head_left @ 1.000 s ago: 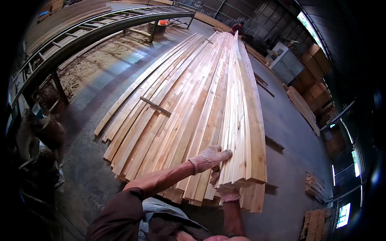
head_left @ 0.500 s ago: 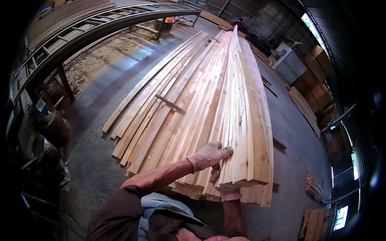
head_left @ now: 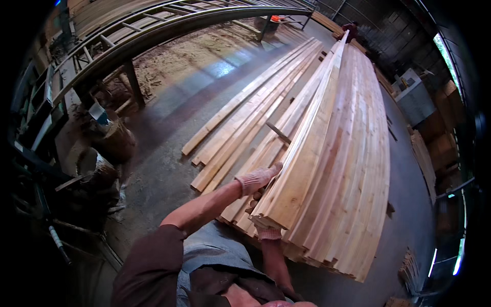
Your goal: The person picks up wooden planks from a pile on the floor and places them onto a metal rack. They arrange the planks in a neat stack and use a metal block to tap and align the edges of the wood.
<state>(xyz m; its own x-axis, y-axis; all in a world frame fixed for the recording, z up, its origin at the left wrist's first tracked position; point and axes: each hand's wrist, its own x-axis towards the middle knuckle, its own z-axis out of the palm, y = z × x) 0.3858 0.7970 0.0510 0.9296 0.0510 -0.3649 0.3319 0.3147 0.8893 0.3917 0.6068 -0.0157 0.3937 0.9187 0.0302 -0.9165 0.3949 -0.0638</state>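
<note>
A bundle of long planed boards (head_left: 299, 174) is raised at its near end above a wide layer of similar boards (head_left: 358, 153). My left hand (head_left: 258, 179), in a pale knitted glove, is closed against the bundle's left side, thumb near its top edge. From below, my right hand (head_left: 268, 233), also gloved, supports the near end; its fingers curl up at the left side and its palm is hidden under the wood. At the far end, a person in dark red (head_left: 350, 29) is at the tip of the bundle.
Separate boards (head_left: 250, 112) lie left of the bundle, with a cross stick (head_left: 279, 132) between. A long metal roller rack (head_left: 179, 25) stands at the far left, log stumps (head_left: 115, 140) nearer. Stacked lumber and a pale cabinet (head_left: 414, 100) line the right.
The bundle has shifted left across the layer, from its right side to near the gap by the separate boards. Both hands moved with it, and my view has turned left.
</note>
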